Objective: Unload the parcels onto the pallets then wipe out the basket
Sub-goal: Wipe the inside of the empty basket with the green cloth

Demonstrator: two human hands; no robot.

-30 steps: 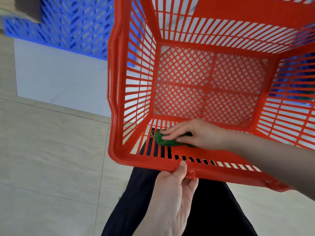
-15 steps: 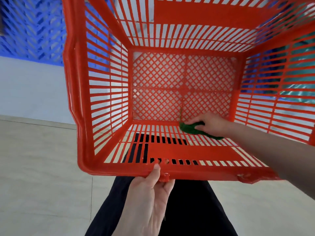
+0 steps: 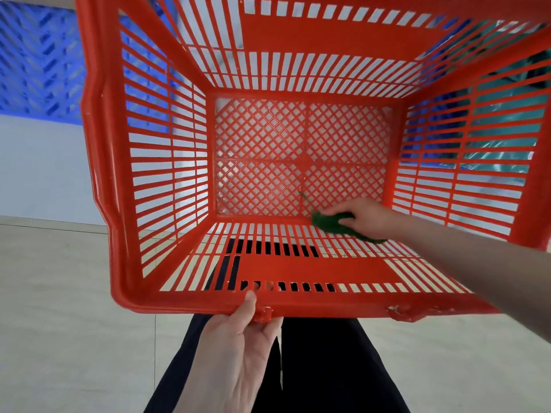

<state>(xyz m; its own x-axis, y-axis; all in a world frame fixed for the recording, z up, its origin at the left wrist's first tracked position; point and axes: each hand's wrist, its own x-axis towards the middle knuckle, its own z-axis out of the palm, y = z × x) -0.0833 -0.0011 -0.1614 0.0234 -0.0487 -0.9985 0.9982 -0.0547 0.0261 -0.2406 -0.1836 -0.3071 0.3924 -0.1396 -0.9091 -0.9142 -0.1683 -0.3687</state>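
This looked like a storeroom or a small warehouse, not a home. A big blue plastic pallet point(image 3: 38, 64) with criss-cross holes lay at the far left, and more blue showed through the slats on the right side of a red plastic basket point(image 3: 313, 271), the kind used in shops. The floor point(image 3: 59, 293) was made of large plain beige tiles, and something wrapped in shiny teal plastic point(image 3: 501, 158) sat beyond the basket's right wall.

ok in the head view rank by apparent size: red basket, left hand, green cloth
1. red basket
2. left hand, though nearness to the camera enlarges it
3. green cloth, partly hidden under the right hand
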